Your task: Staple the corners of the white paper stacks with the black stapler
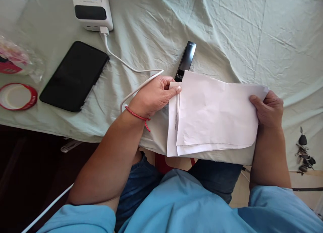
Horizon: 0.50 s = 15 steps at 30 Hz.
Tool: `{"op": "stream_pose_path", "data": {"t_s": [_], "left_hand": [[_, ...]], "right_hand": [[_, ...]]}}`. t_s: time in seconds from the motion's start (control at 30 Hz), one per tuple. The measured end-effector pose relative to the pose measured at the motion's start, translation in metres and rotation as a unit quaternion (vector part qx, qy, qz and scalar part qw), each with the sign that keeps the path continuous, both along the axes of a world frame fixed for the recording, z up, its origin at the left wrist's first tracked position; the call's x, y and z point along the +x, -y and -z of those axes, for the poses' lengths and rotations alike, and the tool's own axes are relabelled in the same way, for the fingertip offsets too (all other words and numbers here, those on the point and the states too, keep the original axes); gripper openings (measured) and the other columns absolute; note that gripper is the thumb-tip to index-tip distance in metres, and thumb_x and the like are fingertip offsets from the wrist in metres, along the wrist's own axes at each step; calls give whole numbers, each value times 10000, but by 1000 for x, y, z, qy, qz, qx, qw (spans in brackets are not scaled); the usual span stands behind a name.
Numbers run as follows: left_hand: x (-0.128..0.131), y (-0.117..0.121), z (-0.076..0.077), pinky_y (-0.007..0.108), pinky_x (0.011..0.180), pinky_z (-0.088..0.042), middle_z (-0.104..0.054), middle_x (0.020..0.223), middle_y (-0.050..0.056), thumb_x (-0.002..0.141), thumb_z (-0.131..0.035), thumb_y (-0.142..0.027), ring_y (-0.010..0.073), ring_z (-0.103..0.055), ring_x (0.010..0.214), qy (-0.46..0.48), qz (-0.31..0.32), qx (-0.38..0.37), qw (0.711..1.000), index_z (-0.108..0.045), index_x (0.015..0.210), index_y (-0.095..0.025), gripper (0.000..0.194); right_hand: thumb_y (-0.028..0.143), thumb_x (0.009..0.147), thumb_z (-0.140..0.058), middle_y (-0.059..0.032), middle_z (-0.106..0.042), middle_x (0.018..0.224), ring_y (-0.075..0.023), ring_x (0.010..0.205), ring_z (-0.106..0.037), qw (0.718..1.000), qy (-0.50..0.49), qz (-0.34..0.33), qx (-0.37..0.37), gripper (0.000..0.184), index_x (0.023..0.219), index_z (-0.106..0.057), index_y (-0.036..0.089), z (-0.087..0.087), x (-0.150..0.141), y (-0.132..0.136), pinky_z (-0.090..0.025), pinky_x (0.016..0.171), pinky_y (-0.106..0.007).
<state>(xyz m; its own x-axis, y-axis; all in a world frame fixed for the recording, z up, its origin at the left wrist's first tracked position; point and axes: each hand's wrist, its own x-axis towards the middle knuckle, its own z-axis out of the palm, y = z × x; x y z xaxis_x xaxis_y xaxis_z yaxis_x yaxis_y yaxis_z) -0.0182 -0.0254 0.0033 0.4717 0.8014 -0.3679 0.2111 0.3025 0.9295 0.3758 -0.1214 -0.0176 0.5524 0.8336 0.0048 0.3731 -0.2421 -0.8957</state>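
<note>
Several loose sheets of paper [218, 113] lie over one another in a slightly uneven stack, held above the near edge of the table. My left hand [160, 93] pinches their left edge, thumb on top and fingers underneath. At the upper right corner my right hand [270, 106] grips the same sheets, its thumb on the top face. One lower sheet sticks out at the left with small printed text along it. Just beyond the papers lies a black stapler [186, 59], its near end close to the sheets' top edge.
A pale green cloth [151, 31] covers the table. To the left are a black tablet or phone [75, 76], a white power bank [92, 12] with a white cable [126, 65], a red-rimmed tape roll [34, 97] and a plastic packet [15, 58]. Keys [304, 155] lie at the right.
</note>
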Motion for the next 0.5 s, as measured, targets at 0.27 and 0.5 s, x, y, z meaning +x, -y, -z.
{"op": "stream_pose_path", "data": {"t_s": [0.27, 0.5], "left_hand": [[1, -1, 2, 281, 623, -305, -395, 641, -44, 1065, -597, -381, 103, -320, 606, -18, -9, 6, 1000, -485, 708, -213, 410], [-6, -4, -6, 268, 648, -388, -496, 672, -37, 868, -641, -172, 106, -438, 633, -23, 35, -3, 999, -610, 805, -196, 74]], "right_hand": [[616, 573, -1021, 15, -729, 788, -130, 677, -586, 999, 11, -22, -22, 568, 868, -767, 202, 2, 3, 0, -520, 626, -281], [605, 585, -1027, 25, -725, 790, -116, 689, -577, 1000, 10, -21, -16, 558, 871, -768, 201, 4, 6, 1, -499, 638, -261]]}}
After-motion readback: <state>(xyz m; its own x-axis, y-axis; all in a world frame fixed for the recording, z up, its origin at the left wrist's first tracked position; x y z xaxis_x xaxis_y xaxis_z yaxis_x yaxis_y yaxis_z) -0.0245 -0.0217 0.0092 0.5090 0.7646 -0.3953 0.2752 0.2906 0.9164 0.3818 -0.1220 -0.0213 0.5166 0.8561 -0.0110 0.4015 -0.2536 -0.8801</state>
